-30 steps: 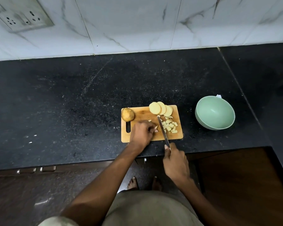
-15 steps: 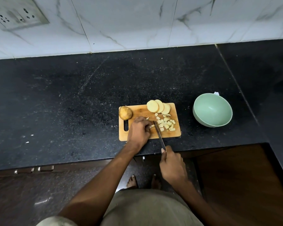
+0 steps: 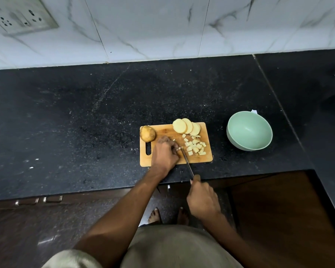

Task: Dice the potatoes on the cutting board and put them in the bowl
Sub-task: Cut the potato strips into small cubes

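Potato work is concentrated on the wooden cutting board [image 3: 199, 157], which lies near the front edge of the black counter [image 3: 85, 122]. One whole unpeeled potato [image 3: 147, 133] sits at the board's far-left corner, three round slices [image 3: 186, 126] overlap along the far edge, and a loose pile of diced pieces [image 3: 195, 146] occupies the right half. The left hand [image 3: 164, 154] rests on the board with its fingers curled down over a small pale piece [image 3: 179, 148]; only a sliver of that piece shows at the fingertips, so its size cannot be determined. The right hand [image 3: 203, 202] is clenched around the knife handle, positioned off the counter's front edge. The knife [image 3: 187, 163] has its long axis running from that handle forward and slightly left, with the tip ending right beside the left fingertips. The held piece therefore lies directly ahead of the right-hand grip, along the blade line, and the left hand is the nearer of the two to it. The judged current step is dicing the last of the held piece; clearance between blade and fingertips appears minimal, which is the main hazard. The green bowl [image 3: 230, 136] stands on the counter to the right of the board, apart from it, and appears to hold no potato; transfer is not yet started.
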